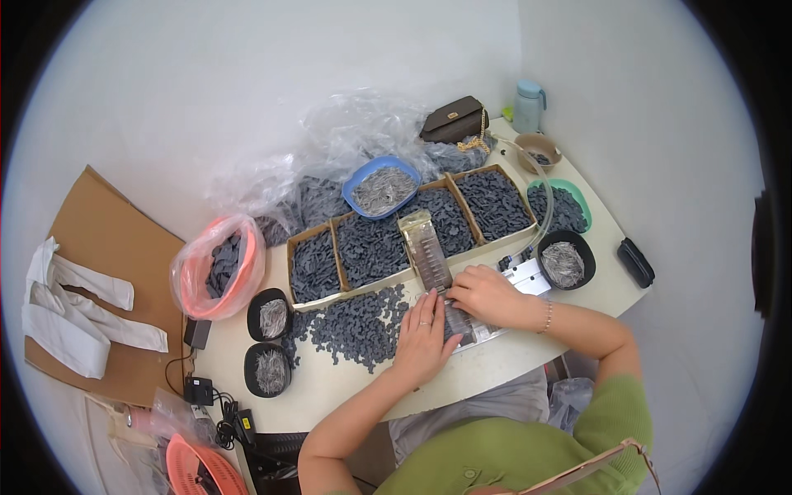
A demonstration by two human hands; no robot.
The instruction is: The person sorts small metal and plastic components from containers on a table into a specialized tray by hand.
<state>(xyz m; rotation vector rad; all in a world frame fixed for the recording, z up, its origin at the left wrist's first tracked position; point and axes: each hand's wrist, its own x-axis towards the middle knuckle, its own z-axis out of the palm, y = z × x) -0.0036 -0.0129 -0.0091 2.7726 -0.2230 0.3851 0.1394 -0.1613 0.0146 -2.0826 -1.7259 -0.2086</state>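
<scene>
A metal jig point(472, 329) lies at the front of the table, with a slotted clear-and-brass plate point(426, 252) reaching away from it toward the boxes. My left hand point(424, 337) rests flat with fingers stretched along the left side of the jig, a ring on one finger. Beside it, my right hand point(488, 295) bends its fingers down onto the plate's near end. Its fingertips are pressed together, and whatever they pinch is hidden. Small dark grey plastic pieces point(355, 328) lie loose to the left of my left hand.
Cardboard boxes point(342, 295) of grey pieces stand behind, with a blue tray point(356, 177) of metal pins on top. Black bowls point(587, 268) of pins sit at both sides. A pink basket point(183, 285), a green tray point(586, 210) and an air hose point(550, 198) flank the work area.
</scene>
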